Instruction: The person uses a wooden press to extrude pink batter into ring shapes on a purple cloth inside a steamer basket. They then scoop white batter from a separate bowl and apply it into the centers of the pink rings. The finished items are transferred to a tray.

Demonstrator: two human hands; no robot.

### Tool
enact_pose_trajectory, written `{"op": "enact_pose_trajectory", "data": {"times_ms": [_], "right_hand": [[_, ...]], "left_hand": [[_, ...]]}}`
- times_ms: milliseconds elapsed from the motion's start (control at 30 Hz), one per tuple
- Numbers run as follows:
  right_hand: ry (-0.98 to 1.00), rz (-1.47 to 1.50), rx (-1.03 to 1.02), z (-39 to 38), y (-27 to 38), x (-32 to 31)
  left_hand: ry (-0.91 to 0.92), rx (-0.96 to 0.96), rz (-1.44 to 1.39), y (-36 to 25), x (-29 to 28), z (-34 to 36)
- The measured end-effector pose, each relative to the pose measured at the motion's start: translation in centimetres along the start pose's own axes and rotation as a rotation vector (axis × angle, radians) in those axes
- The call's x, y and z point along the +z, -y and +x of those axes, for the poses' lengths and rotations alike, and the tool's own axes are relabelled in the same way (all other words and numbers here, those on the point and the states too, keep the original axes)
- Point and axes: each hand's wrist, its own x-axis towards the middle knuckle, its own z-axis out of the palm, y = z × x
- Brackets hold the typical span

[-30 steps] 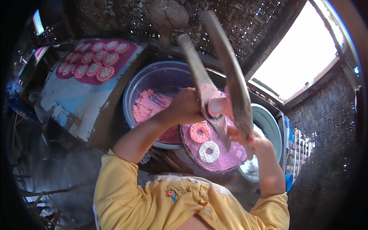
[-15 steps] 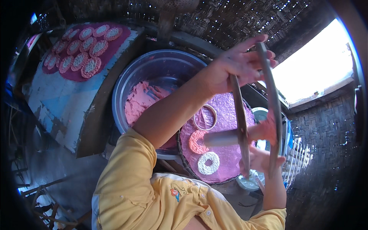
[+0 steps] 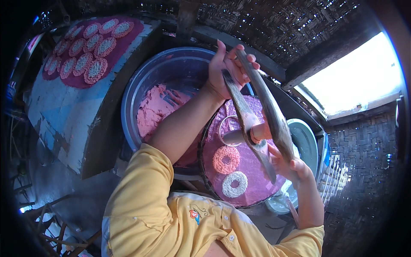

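My left hand (image 3: 229, 70) and my right hand (image 3: 289, 165) grip opposite ends of a wooden press (image 3: 239, 107) with two long handle bars and a tube between them. Pink dough (image 3: 259, 133) shows around the tube where it passes through one bar. The tube's end hangs over a thin pale hoop (image 3: 220, 128) on a round tray covered with purple sheeting (image 3: 214, 180). Below the hoop lie a pink dough ring (image 3: 226, 159) and a white dough ring (image 3: 234, 184), each of lacy strands. The hoop is partly hidden by the press.
A blue basin (image 3: 132, 98) with a mass of pink dough (image 3: 154, 107) stands left of the tray. Several pink-and-white discs (image 3: 94, 43) lie on a purple sheet on a board (image 3: 55, 107) at the far left. A greenish basin (image 3: 308, 132) is beyond the tray's right side.
Both hands have swung the press up and left, its tube moving from the pink ring to over the hoop. The two bars now look closer together, and the pink ring lies uncovered.
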Motion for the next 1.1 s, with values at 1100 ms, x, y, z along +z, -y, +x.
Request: {"op": "enact_pose_trajectory", "data": {"times_ms": [1100], "right_hand": [[-0.1,-0.34,-0.211,-1.8,-0.5,3.6]], "left_hand": [[0.185,-0.074,0.164,-2.3,8.3,2.2]]}}
